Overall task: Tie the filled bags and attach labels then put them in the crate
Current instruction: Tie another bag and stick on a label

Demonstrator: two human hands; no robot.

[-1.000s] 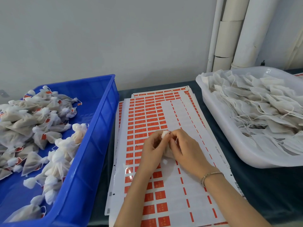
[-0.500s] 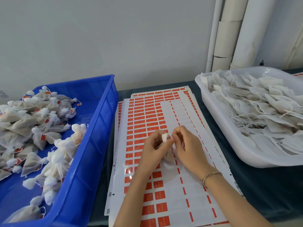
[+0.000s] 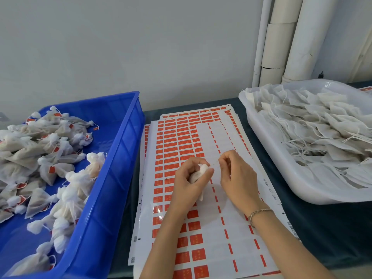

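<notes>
My left hand (image 3: 188, 182) grips a small white filled bag (image 3: 198, 174) by its gathered neck, just above the sheets of red labels (image 3: 177, 141). My right hand (image 3: 235, 174) pinches the bag's thin string (image 3: 215, 163) and holds it out to the right of the neck. The string runs taut between the two hands. A blue crate (image 3: 112, 162) on the left holds several tied, labelled bags (image 3: 40, 158). Most of the held bag is hidden inside my left fist.
A white tub (image 3: 281, 166) at the right is heaped with several flat untied bags (image 3: 322, 133) with loose strings. White pipes (image 3: 281, 41) run up the wall behind it. The label sheets lie stacked on a dark table (image 3: 322, 228) between crate and tub.
My right hand has pulled away from the left to the right, drawing the string out from the bag's neck. The left hand has kept its hold on the bag.
</notes>
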